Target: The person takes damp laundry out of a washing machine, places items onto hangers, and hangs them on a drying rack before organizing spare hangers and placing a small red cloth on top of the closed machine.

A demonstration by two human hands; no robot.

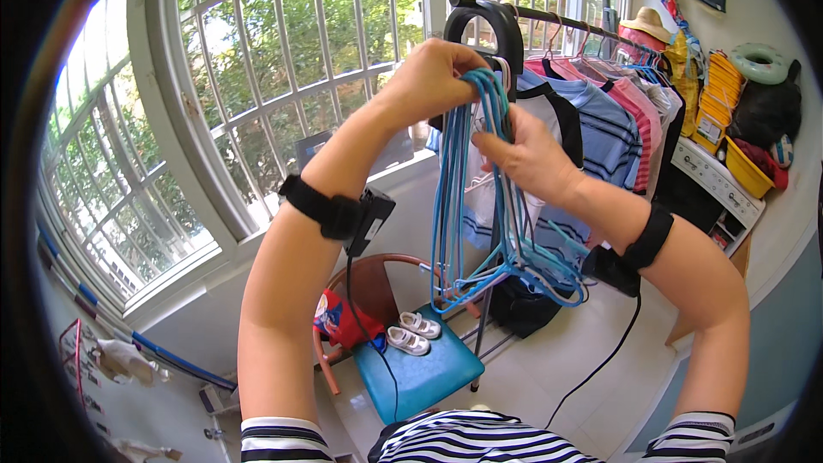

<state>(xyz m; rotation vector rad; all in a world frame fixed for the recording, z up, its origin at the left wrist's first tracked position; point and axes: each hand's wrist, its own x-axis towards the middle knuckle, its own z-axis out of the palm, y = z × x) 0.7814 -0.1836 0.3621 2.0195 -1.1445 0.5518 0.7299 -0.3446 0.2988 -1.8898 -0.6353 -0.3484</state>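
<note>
Head view: both hands hold a bundle of blue hangers.
Left hand (433, 81) has its grip closed over the top of the hangers (452, 189), fingers curled around the bunched wires; right hand (536, 159) grips lower on the right side, thumb across the front, its other fingers partly hidden, so how tightly it squeezes I cannot tell. Below both hands the bundle spreads out, held up before the rack (493, 13) of clothes (604, 124), near the chair (420, 377).
</note>
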